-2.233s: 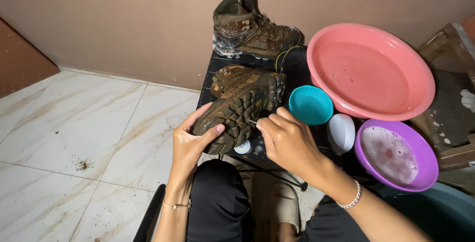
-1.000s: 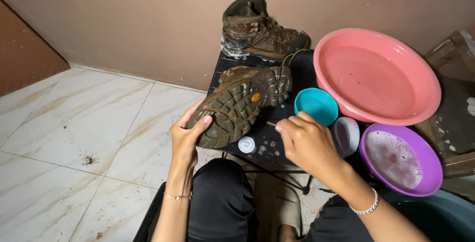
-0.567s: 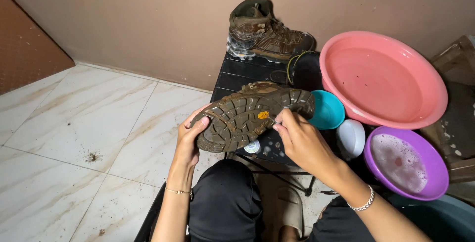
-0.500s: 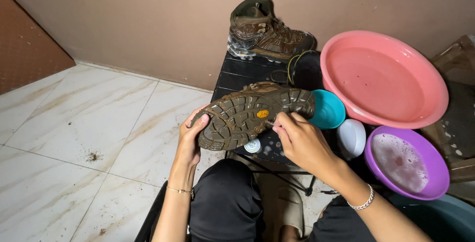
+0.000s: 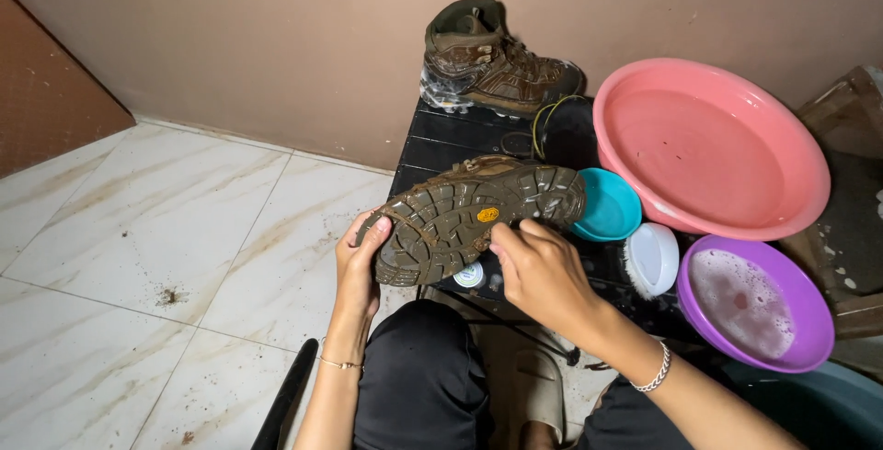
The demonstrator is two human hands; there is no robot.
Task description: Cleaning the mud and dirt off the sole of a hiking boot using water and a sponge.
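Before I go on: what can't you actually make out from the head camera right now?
- What the right hand pinches: hidden by its own fingers against the muddy boot sole.
- The held boot's upper: turned away, behind the sole.
- The small round container under the boot: mostly covered.
- The brush bristles: barely visible at its edge.
- The dark tub: cut off by the frame's corner.

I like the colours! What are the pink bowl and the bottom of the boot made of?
The pink basin looks like plastic: smooth, shiny and evenly coloured. The boot sole, which the left hand holds at the toe, looks like rubber: dull, brown with mud, with chunky moulded lugs.
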